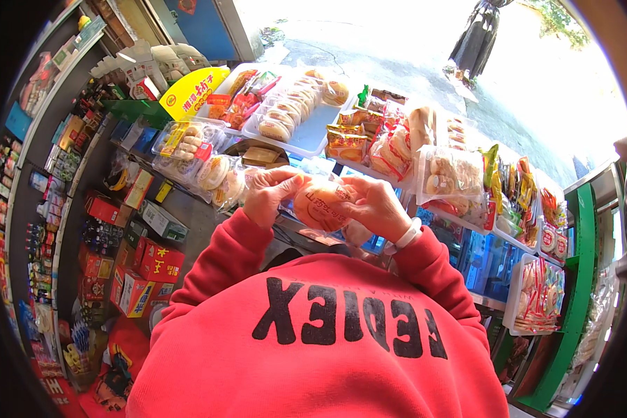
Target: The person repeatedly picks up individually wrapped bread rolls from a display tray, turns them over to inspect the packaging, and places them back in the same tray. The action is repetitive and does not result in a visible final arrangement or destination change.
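Note:
Pinched between both hands in front of my chest is a round bun (320,205) in a clear wrapper with red print. My left hand (270,198) grips the wrapper's left edge with thumb and fingers. On the opposite side, my right hand (379,209) holds the bun's right edge, a white band around its wrist. Just beyond my hands lies a brown paper-like container (259,155). More wrapped round buns (214,172) sit to the left of my left hand. A white tray (313,132) farther off carries rows of similar wrapped buns.
Packaged snacks (390,143) and a bag of pastries (449,175) cover the counter on the right. A plastic tub of wrapped cakes (538,296) stands by a green post (579,279). Shelves (59,167) and red boxes (146,275) line the left. Someone in dark clothing (476,42) is outside.

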